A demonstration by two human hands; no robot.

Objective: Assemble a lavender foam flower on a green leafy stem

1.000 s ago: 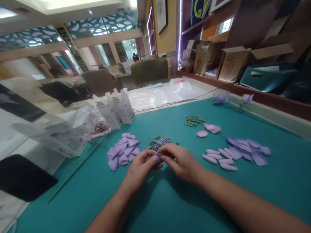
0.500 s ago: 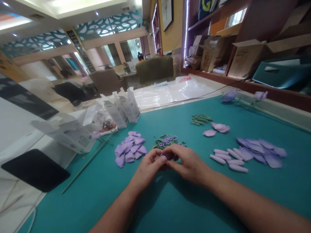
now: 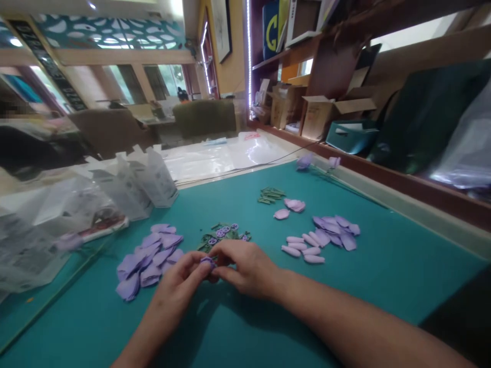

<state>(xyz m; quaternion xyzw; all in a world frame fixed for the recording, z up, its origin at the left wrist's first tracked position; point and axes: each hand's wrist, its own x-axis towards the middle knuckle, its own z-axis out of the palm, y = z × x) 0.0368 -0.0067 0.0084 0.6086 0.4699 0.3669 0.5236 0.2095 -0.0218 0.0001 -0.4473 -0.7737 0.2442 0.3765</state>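
Note:
My left hand [image 3: 182, 276] pinches a small purple piece [image 3: 208, 261] between thumb and fingers, just above the table. The fingertips of my right hand [image 3: 245, 268] close on the same piece from the other side; its exact shape is mostly hidden by the fingers. Right behind my hands lies a heap of small green parts [image 3: 229, 234] with purple wheel-shaped rings [image 3: 220, 232] among them. Close to my left hand is a pile of purple artificial petals [image 3: 149, 255]. Several pale pink bud-shaped pieces [image 3: 303, 247] lie to the right of my right hand.
More purple petals [image 3: 337, 230], pinkish petals [image 3: 294, 205] and green sticks [image 3: 270, 194] lie on the green tabletop [image 3: 368, 276]. White boxes [image 3: 153, 176] stand at left beside a long green stem [image 3: 57, 294]. Artificial flowers [image 3: 305, 161] lie along the far right edge.
My view has turned right, so the table's things sit further left in the picture. Both hands stay together on the purple piece, which shows a little more now.

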